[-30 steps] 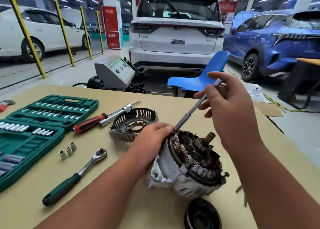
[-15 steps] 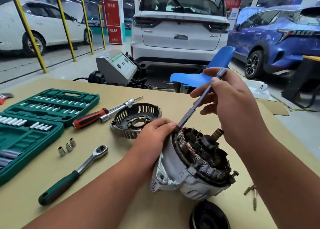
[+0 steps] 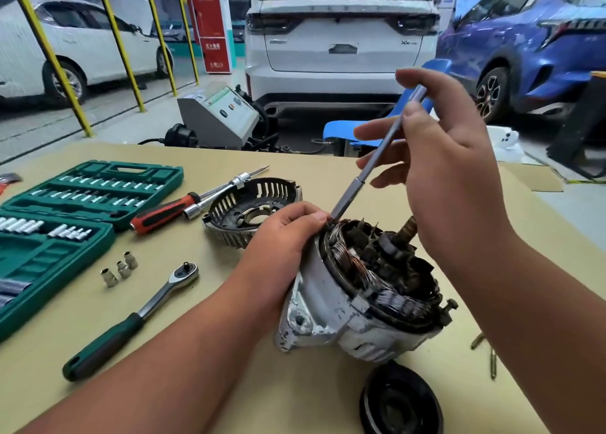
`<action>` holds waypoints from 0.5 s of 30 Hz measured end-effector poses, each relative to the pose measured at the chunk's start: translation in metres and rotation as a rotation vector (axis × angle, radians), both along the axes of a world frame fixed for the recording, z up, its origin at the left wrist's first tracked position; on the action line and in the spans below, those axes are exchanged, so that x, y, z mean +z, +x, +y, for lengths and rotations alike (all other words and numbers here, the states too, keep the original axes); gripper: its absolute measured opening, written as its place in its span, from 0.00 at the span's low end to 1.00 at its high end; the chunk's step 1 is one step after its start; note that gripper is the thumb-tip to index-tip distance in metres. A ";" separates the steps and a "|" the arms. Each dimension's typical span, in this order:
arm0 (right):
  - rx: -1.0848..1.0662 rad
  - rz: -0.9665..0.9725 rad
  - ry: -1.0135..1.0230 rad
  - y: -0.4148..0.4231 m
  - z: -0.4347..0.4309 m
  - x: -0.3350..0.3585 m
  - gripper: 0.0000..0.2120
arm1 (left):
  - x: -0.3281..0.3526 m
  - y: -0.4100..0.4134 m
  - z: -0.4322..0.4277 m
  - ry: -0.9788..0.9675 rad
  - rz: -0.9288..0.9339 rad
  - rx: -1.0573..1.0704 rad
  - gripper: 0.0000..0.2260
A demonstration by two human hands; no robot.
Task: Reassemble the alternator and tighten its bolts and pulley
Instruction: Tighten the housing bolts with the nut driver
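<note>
A tan surface (image 3: 108, 305) is seen, with parked cars behind it. An open green socket case (image 3: 75, 210) is laid at its left edge. The alternator (image 3: 344, 309) is set near the middle of the surface, tilted, with its open end and copper windings turned up and to the right. Its upper rim is gripped by the left hand (image 3: 285, 233), the fingers curled over the housing and the thumb laid beside the windings. The slotted rear cover (image 3: 249, 210) is placed apart, just behind that hand. A black pulley (image 3: 396, 404) is laid flat just in front of the alternator. A green-handled ratchet (image 3: 131, 322) is laid between the case and the left forearm, and a red-handled screwdriver (image 3: 170, 210) is laid between the case and the cover. A long metal driver shaft (image 3: 370, 164) is pinched near its top between thumb and forefinger of the right hand (image 3: 449, 171), the other fingers spread; its tip is set at the alternator's rim beside the left thumb. 3 small sockets (image 3: 119, 268) are stood near the ratchet head. Loose bolts (image 3: 492, 364) are seen beside the right forearm.
</note>
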State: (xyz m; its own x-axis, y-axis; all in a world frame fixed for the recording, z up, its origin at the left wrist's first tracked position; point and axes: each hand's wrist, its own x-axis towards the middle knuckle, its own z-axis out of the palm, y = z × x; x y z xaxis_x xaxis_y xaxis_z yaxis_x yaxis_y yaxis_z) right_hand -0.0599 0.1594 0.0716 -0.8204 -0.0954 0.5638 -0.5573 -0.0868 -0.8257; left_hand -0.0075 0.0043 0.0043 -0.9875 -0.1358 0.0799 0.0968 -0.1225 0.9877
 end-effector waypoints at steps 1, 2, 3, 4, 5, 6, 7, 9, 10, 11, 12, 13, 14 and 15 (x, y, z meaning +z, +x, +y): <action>0.006 -0.022 -0.022 -0.001 0.001 0.001 0.12 | 0.000 0.001 0.000 -0.007 0.001 0.001 0.15; 0.014 -0.036 -0.038 -0.001 0.001 0.001 0.11 | 0.001 0.001 0.000 -0.013 0.001 0.005 0.15; 0.020 -0.043 -0.049 -0.002 0.001 0.001 0.09 | 0.001 0.001 0.001 -0.014 -0.002 0.013 0.16; 0.023 -0.044 -0.053 -0.003 0.001 0.000 0.07 | 0.001 0.001 0.001 -0.014 -0.002 0.020 0.16; 0.021 -0.044 -0.053 -0.004 0.001 -0.001 0.04 | 0.000 0.001 0.001 -0.014 -0.004 0.023 0.17; 0.014 -0.042 -0.060 -0.004 0.001 -0.003 0.02 | -0.001 0.001 0.002 -0.015 -0.004 0.018 0.17; 0.004 -0.036 -0.076 -0.005 0.002 -0.003 0.01 | 0.000 0.001 0.001 -0.018 -0.003 0.006 0.17; 0.002 -0.041 -0.089 -0.005 0.001 -0.003 0.02 | 0.001 0.002 0.001 -0.001 -0.003 -0.007 0.16; 0.008 -0.052 -0.078 -0.004 0.001 -0.003 0.03 | 0.002 0.003 0.002 0.006 -0.005 -0.002 0.16; 0.014 -0.062 -0.065 -0.004 0.001 -0.002 0.04 | 0.002 0.003 0.002 0.007 -0.003 0.005 0.16; 0.022 -0.072 -0.058 -0.004 0.001 -0.001 0.06 | 0.003 0.003 0.002 0.007 -0.002 0.011 0.16; 0.029 -0.083 -0.056 -0.004 0.001 -0.001 0.06 | 0.003 0.003 0.003 0.014 -0.001 0.013 0.16; 0.034 -0.095 -0.058 -0.004 0.001 0.000 0.07 | 0.004 0.003 0.003 0.026 -0.002 0.015 0.16; 0.040 -0.105 -0.059 -0.004 0.001 -0.001 0.09 | 0.004 0.004 0.003 0.035 -0.002 0.015 0.16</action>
